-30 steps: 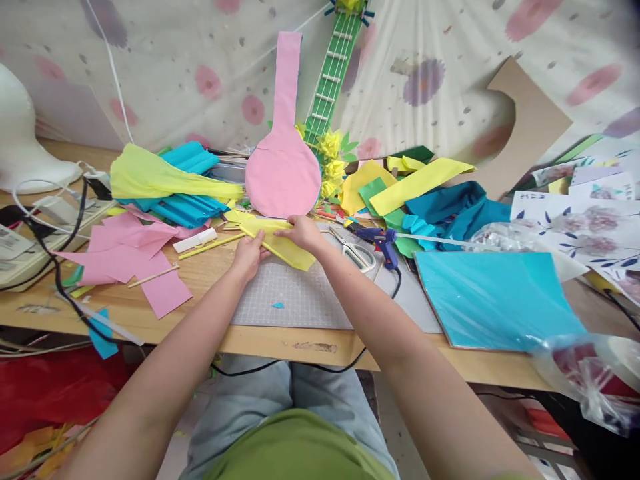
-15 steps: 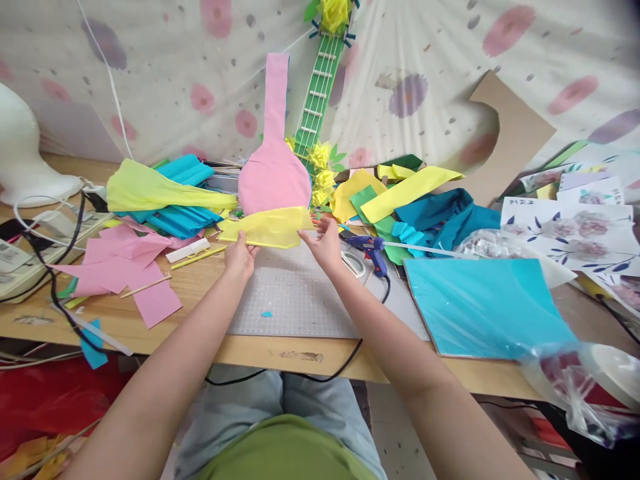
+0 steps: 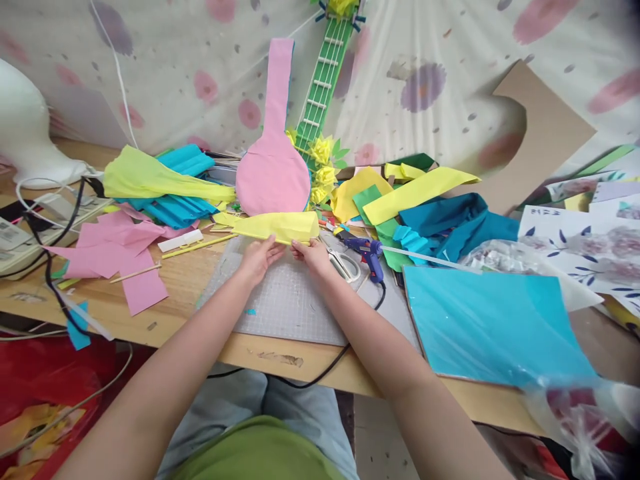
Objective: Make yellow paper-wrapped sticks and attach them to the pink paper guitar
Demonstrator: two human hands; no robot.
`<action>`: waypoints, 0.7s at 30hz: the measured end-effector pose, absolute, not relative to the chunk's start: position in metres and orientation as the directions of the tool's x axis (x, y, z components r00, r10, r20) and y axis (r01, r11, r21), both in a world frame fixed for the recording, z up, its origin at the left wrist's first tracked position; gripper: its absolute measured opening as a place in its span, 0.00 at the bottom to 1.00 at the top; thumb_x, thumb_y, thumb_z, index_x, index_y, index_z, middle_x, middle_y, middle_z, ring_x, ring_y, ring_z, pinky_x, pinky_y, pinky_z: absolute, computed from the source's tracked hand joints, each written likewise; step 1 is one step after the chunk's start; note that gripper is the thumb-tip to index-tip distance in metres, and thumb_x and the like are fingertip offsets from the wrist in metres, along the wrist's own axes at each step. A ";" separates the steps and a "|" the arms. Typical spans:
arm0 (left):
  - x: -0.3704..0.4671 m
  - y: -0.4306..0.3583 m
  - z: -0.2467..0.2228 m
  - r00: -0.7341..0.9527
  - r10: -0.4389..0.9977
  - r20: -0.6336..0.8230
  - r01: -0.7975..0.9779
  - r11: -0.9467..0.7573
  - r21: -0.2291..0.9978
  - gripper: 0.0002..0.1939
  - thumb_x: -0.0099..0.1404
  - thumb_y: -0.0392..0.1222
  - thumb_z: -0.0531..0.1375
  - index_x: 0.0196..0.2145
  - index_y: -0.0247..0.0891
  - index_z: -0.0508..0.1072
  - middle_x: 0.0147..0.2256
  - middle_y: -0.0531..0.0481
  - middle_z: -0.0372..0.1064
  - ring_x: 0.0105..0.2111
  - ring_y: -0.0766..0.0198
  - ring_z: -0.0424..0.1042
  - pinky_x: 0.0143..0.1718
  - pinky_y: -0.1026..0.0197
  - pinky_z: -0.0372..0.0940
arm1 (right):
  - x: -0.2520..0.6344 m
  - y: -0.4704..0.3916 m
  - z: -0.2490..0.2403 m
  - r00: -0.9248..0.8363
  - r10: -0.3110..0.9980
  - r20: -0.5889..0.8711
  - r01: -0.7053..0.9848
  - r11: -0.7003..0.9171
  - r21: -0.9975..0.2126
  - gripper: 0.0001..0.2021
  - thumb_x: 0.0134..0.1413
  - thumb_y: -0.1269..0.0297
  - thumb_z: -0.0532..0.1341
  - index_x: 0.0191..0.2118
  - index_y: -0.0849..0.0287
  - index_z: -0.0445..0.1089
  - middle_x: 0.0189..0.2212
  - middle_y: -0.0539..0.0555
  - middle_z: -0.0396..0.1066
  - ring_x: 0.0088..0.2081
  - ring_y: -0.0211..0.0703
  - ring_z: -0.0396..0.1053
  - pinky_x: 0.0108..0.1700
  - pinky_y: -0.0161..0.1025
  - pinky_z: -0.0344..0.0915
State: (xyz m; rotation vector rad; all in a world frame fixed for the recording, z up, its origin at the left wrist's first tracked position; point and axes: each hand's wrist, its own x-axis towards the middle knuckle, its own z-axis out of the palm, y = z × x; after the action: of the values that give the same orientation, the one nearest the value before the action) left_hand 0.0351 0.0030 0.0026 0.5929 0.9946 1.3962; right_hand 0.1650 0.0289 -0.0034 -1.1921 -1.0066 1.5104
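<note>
Head view: both hands work at the yellow paper (image 3: 285,222), stretched crosswise above the far part of the cutting mat (image 3: 280,317) on the tabletop (image 3: 185,275), just in front of the pink round-bodied shape (image 3: 273,177). The left grip (image 3: 259,259) is narrow, pinching the paper's near edge around its middle; the right grip (image 3: 313,255) is just beside it, also closed on that edge, toward the right end. This looks like the rolling or folding step, since the near edge forms a thin, straight band; whether a stick lies inside, I cannot tell. The next move probably calls for light, even turning by both sets of fingers, keeping the band straight and the thin sheet uncreased. The glue gun (image 3: 369,252) and scissors (image 3: 347,267) lie to the right, untouched.
</note>
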 end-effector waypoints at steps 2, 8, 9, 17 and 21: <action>0.040 0.000 -0.002 -0.108 0.968 -0.225 -0.516 0.139 0.845 0.07 0.56 0.36 0.59 0.32 0.29 0.70 0.31 0.41 0.73 0.31 0.64 0.74 0.41 0.58 0.65 | 0.164 0.028 -0.002 -0.116 0.968 -0.221 -0.145 -0.237 -0.961 0.07 0.39 0.67 0.63 0.25 0.61 0.63 0.17 0.46 0.65 0.18 0.30 0.61 0.26 0.30 0.63; 0.045 0.001 -0.007 -0.268 0.947 -0.177 -0.508 0.018 0.861 0.04 0.55 0.32 0.58 0.31 0.29 0.69 0.29 0.44 0.73 0.30 0.64 0.74 0.40 0.59 0.67 | 0.174 0.029 0.003 -0.149 0.972 -0.184 -0.099 -0.200 -0.975 0.04 0.45 0.66 0.59 0.26 0.61 0.64 0.21 0.49 0.68 0.22 0.31 0.65 0.29 0.31 0.66; 0.044 0.003 -0.007 -0.293 0.941 -0.171 -0.507 -0.002 0.862 0.04 0.55 0.32 0.58 0.31 0.30 0.69 0.29 0.45 0.73 0.30 0.65 0.74 0.39 0.59 0.67 | 0.178 0.029 0.005 -0.131 0.976 -0.176 -0.056 -0.185 -0.981 0.04 0.46 0.66 0.58 0.26 0.61 0.64 0.22 0.50 0.69 0.22 0.31 0.65 0.29 0.32 0.66; 0.015 0.013 -0.003 -0.468 0.880 -0.081 -0.465 -0.167 0.869 0.03 0.57 0.33 0.57 0.32 0.34 0.67 0.31 0.48 0.72 0.30 0.68 0.74 0.40 0.60 0.66 | 0.240 0.002 0.026 -0.042 0.993 0.109 0.938 0.077 -0.337 0.11 0.47 0.60 0.57 0.36 0.60 0.66 0.36 0.58 0.70 0.38 0.47 0.68 0.39 0.43 0.62; 0.009 0.010 -0.002 -0.452 0.886 -0.109 -0.500 -0.150 0.853 0.01 0.58 0.32 0.56 0.30 0.34 0.66 0.31 0.48 0.73 0.31 0.66 0.74 0.41 0.59 0.66 | 0.245 -0.011 0.018 0.029 0.999 0.042 0.998 -0.027 -0.057 0.21 0.48 0.56 0.57 0.44 0.68 0.63 0.43 0.68 0.66 0.45 0.55 0.65 0.42 0.44 0.60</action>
State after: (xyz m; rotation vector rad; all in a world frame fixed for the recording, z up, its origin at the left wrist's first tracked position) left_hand 0.0087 0.0103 -0.0020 0.5290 1.0864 1.7754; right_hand 0.2450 -0.0107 0.0178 -2.2025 -2.1411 0.0147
